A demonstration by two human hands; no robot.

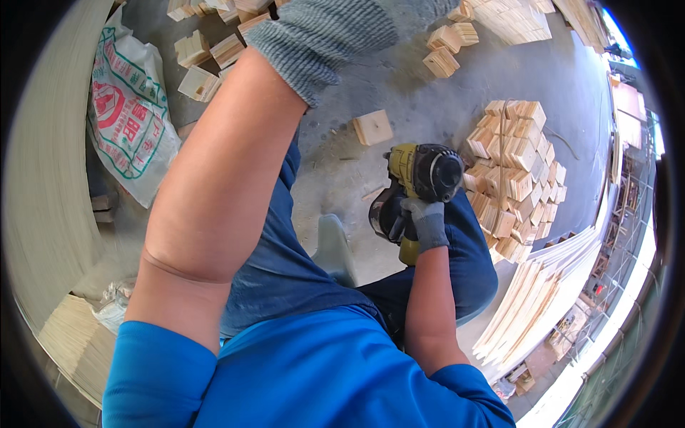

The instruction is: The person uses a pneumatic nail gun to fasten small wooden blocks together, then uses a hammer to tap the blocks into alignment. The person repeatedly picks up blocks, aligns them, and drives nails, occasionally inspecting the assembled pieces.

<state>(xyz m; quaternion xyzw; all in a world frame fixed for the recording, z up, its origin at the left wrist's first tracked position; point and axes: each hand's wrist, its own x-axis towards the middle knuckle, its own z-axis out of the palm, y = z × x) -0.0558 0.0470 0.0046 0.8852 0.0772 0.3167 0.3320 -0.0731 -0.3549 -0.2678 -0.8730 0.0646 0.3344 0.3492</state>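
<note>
My right hand (427, 220), in a grey glove, is closed round the handle of a yellow and black nail gun (404, 167). The nail gun has a round coil magazine and is held in front of my right knee. My left hand (357, 34), in a grey knit glove, is raised high at the top of the view, close to the camera. Its fingers are blurred and run out at the upper edge, so what they do is hidden. A single square wooden block (373, 128) lies on the concrete floor between the two arms.
To the right stands a strapped stack of wooden blocks (524, 167), with thin wooden sheets (535, 303) nearer me. Loose blocks (227, 51) lie at the far left beside a white printed sack (132, 107). More blocks (444, 46) sit far ahead. A pale stool (332, 246) shows between my legs.
</note>
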